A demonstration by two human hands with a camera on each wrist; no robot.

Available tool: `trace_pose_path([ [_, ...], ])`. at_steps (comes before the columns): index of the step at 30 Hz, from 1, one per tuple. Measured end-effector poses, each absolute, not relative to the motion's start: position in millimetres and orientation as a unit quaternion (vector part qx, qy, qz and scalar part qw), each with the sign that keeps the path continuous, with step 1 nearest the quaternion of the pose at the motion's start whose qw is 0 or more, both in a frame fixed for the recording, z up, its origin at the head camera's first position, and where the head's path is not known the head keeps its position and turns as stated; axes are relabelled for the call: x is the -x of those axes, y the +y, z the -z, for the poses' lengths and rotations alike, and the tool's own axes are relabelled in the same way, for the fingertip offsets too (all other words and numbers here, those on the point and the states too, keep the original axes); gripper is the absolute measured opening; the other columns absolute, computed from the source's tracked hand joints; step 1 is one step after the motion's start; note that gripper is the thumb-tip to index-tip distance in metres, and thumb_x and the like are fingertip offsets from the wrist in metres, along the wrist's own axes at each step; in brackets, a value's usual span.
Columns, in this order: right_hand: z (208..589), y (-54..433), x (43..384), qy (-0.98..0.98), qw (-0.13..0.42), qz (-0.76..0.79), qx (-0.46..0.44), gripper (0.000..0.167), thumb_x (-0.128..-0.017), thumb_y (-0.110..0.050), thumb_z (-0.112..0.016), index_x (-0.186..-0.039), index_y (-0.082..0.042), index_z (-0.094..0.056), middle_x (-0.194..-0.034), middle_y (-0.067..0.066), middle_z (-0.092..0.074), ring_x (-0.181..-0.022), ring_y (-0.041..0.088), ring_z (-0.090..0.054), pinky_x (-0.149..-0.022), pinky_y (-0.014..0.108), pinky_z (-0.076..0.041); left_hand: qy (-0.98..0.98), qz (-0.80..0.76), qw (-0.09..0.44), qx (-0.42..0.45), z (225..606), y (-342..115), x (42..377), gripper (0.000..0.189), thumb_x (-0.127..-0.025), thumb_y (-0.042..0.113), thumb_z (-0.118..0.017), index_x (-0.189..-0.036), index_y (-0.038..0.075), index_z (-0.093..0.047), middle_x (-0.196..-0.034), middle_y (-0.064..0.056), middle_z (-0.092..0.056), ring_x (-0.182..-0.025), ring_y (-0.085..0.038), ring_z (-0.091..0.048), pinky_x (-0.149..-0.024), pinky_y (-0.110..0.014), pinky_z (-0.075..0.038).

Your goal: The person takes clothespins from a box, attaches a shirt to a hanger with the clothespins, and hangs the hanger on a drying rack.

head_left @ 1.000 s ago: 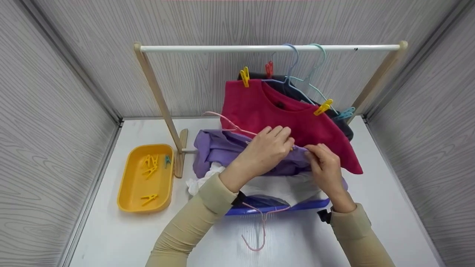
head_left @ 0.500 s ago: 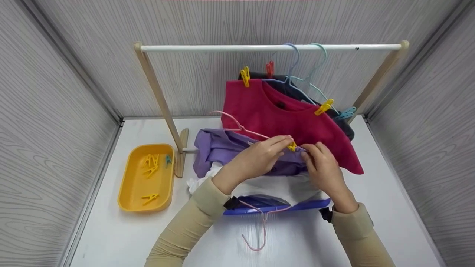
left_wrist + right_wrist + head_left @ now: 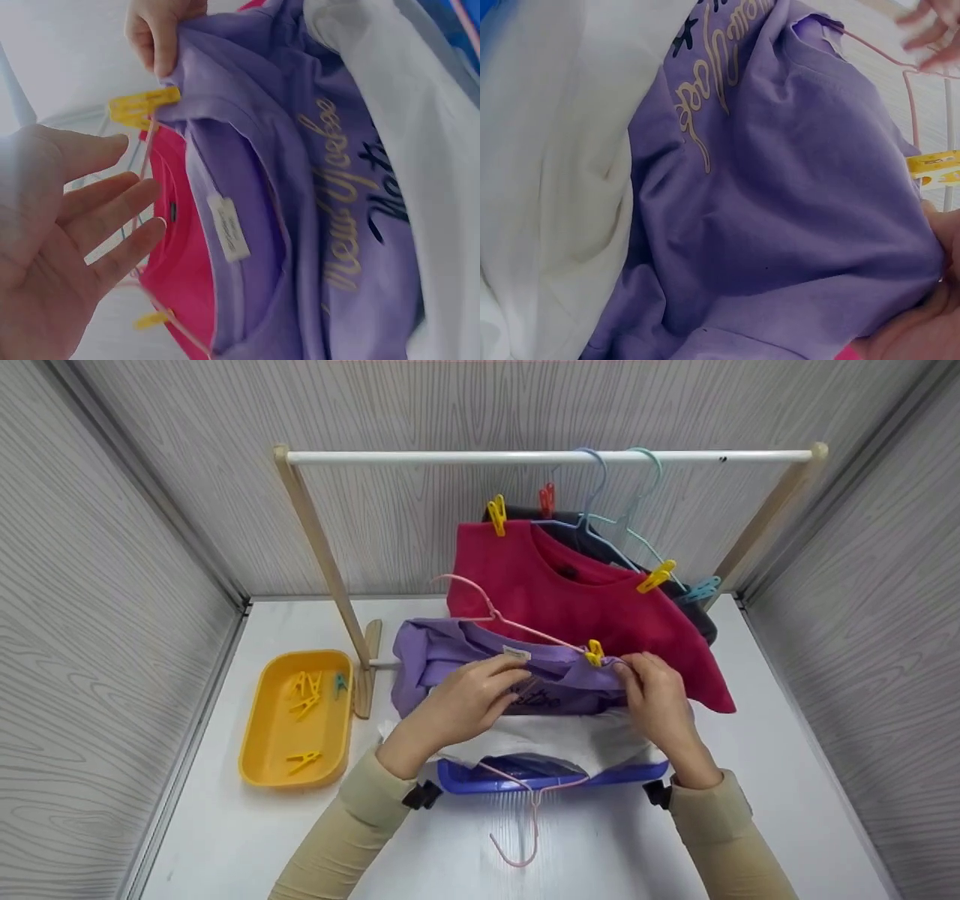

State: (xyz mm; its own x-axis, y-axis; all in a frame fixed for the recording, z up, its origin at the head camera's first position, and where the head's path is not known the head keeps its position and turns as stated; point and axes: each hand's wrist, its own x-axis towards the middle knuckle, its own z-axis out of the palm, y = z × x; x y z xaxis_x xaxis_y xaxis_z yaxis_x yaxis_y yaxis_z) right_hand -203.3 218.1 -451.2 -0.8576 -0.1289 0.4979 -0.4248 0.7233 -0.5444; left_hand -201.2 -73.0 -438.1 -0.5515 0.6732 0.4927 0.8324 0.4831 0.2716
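A purple T-shirt point(image 3: 420, 656) with printed lettering lies over the heap, a pink hanger point(image 3: 493, 615) inside its neck and the hook tilted up to the left. One yellow clothespin point(image 3: 595, 652) clips its right shoulder to the hanger. My right hand point(image 3: 656, 690) pinches the shirt's shoulder just right of that clothespin. My left hand point(image 3: 469, 701) is over the shirt's front, below the neck label point(image 3: 516, 653); in the left wrist view this hand point(image 3: 90, 217) has its fingers spread and nothing in them.
Behind, a magenta shirt point(image 3: 517, 570) and a dark garment hang from a white rail point(image 3: 450, 457), clipped with clothespins. At left stands a yellow tray point(image 3: 277, 765) with several clothespins. White cloth point(image 3: 555, 739) and another pink hanger point(image 3: 534, 810) lie at a blue basket point(image 3: 480, 785).
My left hand has let go of the yellow clothespin and moved left and down, baring the clip and the shirt's label. The pink hanger's hook has risen slightly. My right hand keeps its hold.
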Motion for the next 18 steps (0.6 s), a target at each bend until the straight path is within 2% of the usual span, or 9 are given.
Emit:
trace_pose_path([
  [5, 449.8, 219.7, 204.8, -0.894, 0.217, -0.358, -0.156, 0.009, -0.094, -0.002, -0.064, -0.093, 0.001, -0.071, -0.086, 0.010, -0.068, -0.080, 0.023, -0.062, -0.074, 0.040, -0.048, -0.882, 0.233, 0.134, 0.387, 451.8, -106.2, 196.6, 0.030, -0.093, 0.012, -0.068, -0.122, 0.003, -0.066, -0.127, -0.015, -0.060, -0.117, -0.028, -0.058, -0.099, -0.040, -0.046],
  [13, 448.7, 225.8, 203.9, -0.869, 0.260, -0.396, -0.143, 0.006, -0.091, 0.003, -0.065, -0.091, 0.003, -0.071, -0.087, 0.011, -0.069, -0.079, 0.019, -0.060, -0.074, 0.018, -0.043, -0.924, 0.241, 0.107, 0.278, 469.7, -164.9, 195.2, 0.030, -0.091, 0.011, -0.070, -0.118, -0.002, -0.067, -0.123, -0.017, -0.061, -0.110, -0.034, -0.060, -0.095, -0.047, -0.048],
  [18, 446.8, 228.8, 202.5, -0.858, 0.265, -0.417, -0.141, 0.006, -0.091, 0.003, -0.065, -0.092, 0.004, -0.071, -0.086, 0.011, -0.069, -0.077, 0.016, -0.058, -0.072, 0.015, -0.041, -0.945, 0.250, 0.083, 0.195, 488.5, -208.4, 195.3, 0.026, -0.091, 0.006, -0.066, -0.116, -0.003, -0.067, -0.120, -0.018, -0.061, -0.108, -0.037, -0.061, -0.092, -0.051, -0.048],
])
